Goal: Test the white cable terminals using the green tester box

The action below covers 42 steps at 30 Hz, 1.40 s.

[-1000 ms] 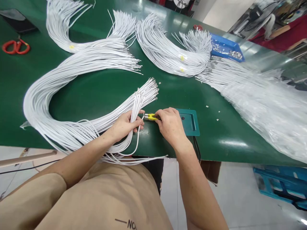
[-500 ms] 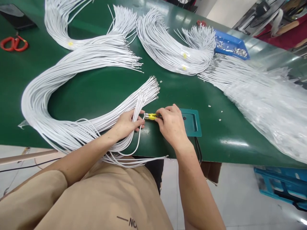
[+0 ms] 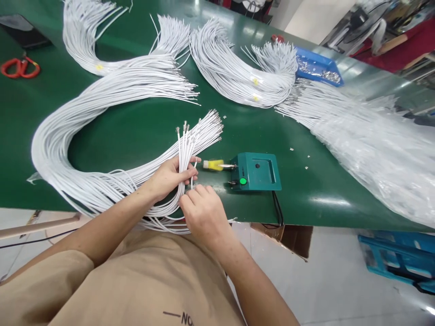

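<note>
My left hand [image 3: 170, 179] is closed around a small bunch of white wires [image 3: 184, 151], whose metal-tipped ends stick up past the thumb. One single wire [image 3: 192, 182] stands apart from that bunch and runs down to my right hand [image 3: 204, 210], whose fingers are closed on it; their tips are partly hidden. Right of my left fingertips, a yellow piece with a pale end [image 3: 214, 165] sits on a metal shaft of a teal machine [image 3: 258, 181] with a green button. Neither hand touches the machine.
A large curved bundle of white wires [image 3: 50, 136] lies left and behind my hands. More bundles [image 3: 238, 83] lie farther back, near a blue tray [image 3: 319, 68] of small metal parts. Plastic-wrapped wires [image 3: 374, 145] cover the right. Red-handled scissors [image 3: 20, 68] and a phone [image 3: 25, 31] are far left.
My right hand has left the yellow piece on the machine and moved left and down to a wire. The left hand has shifted slightly left with its bunch, and the machine's green button shows.
</note>
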Motion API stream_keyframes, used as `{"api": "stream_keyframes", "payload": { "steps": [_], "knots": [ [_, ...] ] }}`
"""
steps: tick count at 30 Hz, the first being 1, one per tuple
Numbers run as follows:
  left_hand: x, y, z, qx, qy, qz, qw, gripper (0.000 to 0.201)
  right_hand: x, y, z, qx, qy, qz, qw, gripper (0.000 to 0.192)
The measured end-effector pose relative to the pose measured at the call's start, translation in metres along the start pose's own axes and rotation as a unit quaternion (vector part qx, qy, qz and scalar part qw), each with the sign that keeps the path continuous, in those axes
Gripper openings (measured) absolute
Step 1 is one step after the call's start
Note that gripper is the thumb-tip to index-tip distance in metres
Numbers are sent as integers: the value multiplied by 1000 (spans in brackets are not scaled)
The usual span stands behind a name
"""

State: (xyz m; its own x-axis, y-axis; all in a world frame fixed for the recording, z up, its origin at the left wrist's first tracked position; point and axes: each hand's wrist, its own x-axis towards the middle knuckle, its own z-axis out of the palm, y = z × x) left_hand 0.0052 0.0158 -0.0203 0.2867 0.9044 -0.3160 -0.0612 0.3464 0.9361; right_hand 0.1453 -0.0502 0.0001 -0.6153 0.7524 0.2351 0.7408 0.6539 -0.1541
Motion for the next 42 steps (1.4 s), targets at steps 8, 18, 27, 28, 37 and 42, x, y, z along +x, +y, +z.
{"api": "stream_keyframes", "payload": {
  "steps": [8, 18, 27, 28, 37, 42],
  "knots": [
    [-13, 5, 3, -52, 5, -48, 997, 34, -10, -44, -6, 14, -231, 87, 969, 12],
    [-41, 1, 6, 59, -23, -37, 997, 42, 30, 32, -45, 323, 103, 370, 865, 21],
    [-39, 6, 9, -86, 43, 34, 995, 34, 33, 26, -21, 548, 144, 369, 736, 19],
    [-36, 6, 9, -84, 39, 39, 995, 32, 33, 25, -20, 554, 135, 367, 735, 18],
    [-31, 7, 14, 17, 70, 51, 996, 29, 34, 19, -23, 545, 165, 412, 711, 20],
    [-33, 13, 15, 19, 58, 42, 997, 26, 31, 24, -14, 676, 152, 394, 604, 17]
  ]
}}
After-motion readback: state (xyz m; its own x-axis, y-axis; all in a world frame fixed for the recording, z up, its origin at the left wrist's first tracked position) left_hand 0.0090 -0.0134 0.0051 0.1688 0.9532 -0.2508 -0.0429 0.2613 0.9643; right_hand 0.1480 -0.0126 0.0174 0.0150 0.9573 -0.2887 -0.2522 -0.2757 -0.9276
